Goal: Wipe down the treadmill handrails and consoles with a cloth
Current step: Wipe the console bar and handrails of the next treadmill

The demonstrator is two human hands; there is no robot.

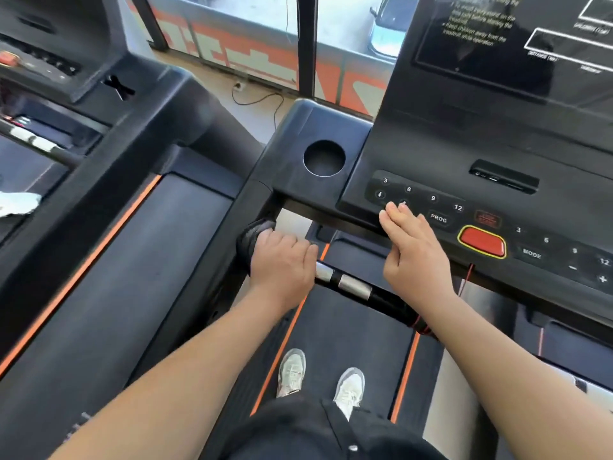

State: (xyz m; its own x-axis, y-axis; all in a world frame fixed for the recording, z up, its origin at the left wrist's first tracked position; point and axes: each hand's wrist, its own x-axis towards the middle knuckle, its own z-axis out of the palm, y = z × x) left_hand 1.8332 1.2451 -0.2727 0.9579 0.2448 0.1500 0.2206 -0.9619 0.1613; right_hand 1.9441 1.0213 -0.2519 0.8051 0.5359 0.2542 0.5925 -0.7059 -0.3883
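Observation:
I stand on a black treadmill. My left hand (pixel 282 260) presses a dark cloth (pixel 253 235) around the left end of the front handrail (pixel 355 287), just left of its silver pulse sensors. My right hand (pixel 411 247) lies flat with its fingers together on the console's front edge, the fingertips touching the left button pad (pixel 431 200) near the PROG key. The console (pixel 481 144) rises at the upper right with a dark screen, a red stop button (pixel 482 242) and a round cup holder (pixel 324 158).
A second treadmill (pixel 83 134) stands close on the left, with a white cloth (pixel 18 202) lying on it. Windows and a floor cable lie beyond the consoles. A red safety cord (pixel 464 280) hangs under the stop button. My feet are on the belt.

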